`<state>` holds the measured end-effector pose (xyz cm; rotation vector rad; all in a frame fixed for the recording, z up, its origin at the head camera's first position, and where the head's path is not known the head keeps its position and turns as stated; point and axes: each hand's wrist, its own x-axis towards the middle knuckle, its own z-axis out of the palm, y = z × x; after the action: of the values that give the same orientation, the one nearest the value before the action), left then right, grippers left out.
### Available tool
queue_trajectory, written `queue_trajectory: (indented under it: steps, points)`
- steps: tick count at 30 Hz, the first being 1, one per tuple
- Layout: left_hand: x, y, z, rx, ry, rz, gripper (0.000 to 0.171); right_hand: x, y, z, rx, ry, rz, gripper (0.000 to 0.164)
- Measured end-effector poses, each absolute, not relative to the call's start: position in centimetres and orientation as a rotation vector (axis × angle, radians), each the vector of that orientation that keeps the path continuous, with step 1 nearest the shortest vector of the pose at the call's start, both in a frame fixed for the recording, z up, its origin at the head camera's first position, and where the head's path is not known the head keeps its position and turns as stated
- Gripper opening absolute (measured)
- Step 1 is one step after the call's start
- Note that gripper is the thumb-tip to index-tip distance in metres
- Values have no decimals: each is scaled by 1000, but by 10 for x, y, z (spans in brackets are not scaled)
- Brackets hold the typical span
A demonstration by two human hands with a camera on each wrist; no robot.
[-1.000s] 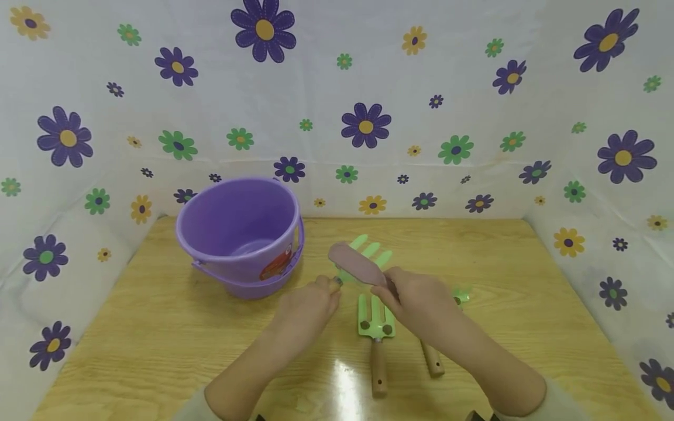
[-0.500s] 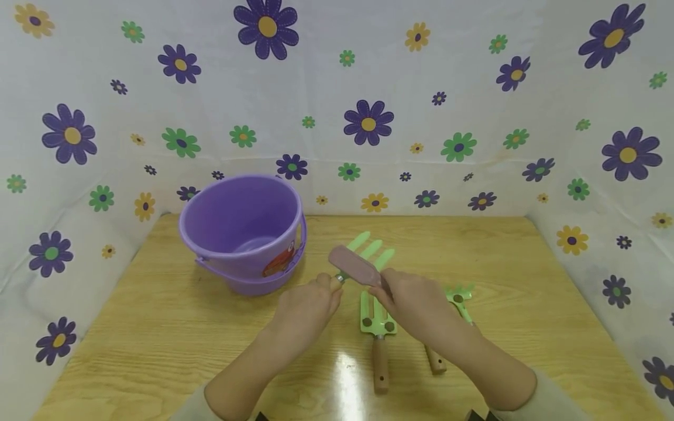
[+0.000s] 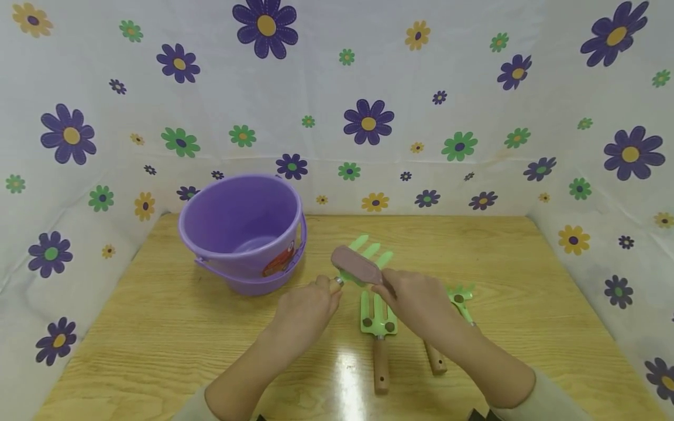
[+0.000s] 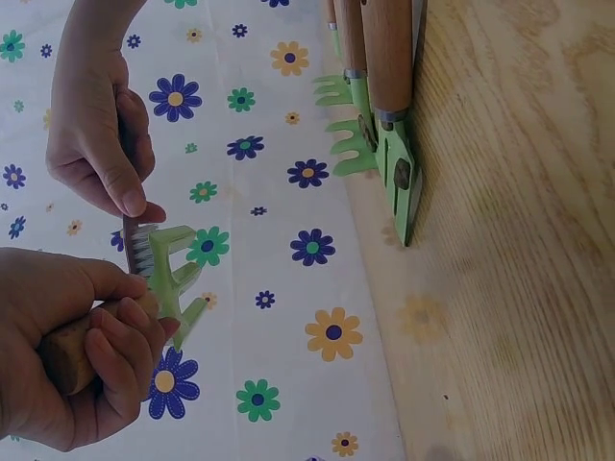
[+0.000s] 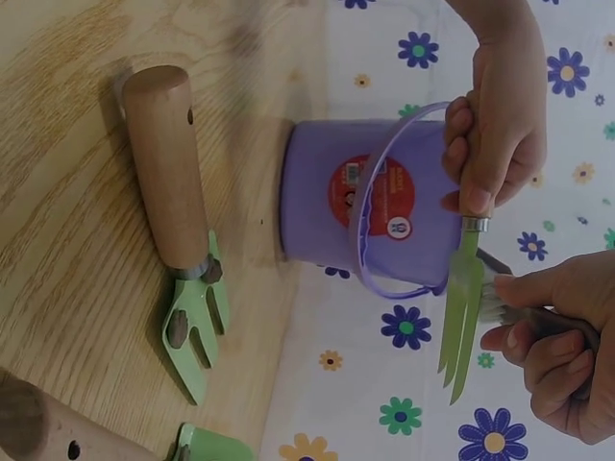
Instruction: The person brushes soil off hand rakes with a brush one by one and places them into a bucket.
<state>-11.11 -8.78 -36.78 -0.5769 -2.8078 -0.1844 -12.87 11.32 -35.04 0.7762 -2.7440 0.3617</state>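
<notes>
In the head view my left hand (image 3: 305,307) grips the wooden handle of a green three-pronged garden hand fork (image 3: 372,251), its prongs pointing away and to the right. My right hand (image 3: 421,298) holds a brush (image 3: 355,264) with a mauve-brown back, laid across the fork's head. Pale bristles (image 5: 492,303) meet the green metal in the right wrist view. On the table below lies a second green hand fork (image 3: 378,324) with brown lumps stuck on it. Right of it, a small green rake (image 3: 460,298) with a similar lump is partly hidden under my right forearm.
A purple bucket (image 3: 253,272) with a red label stands at the left back of the wooden table (image 3: 158,351), its handle folded down toward the front. A white cloth (image 3: 316,88) printed with flowers rises behind the table and along both sides.
The brush has shifted slightly along the fork's head, and the fork's prongs have dipped a little. Both grips are unchanged. The head view has moved slightly.
</notes>
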Motion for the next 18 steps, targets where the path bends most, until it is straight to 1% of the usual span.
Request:
queue_trajectory:
  steps: [18]
  points:
    - [-110,-92,-373,-608,-2784,-185,33,-136,118,-359,780,-2651,252,22]
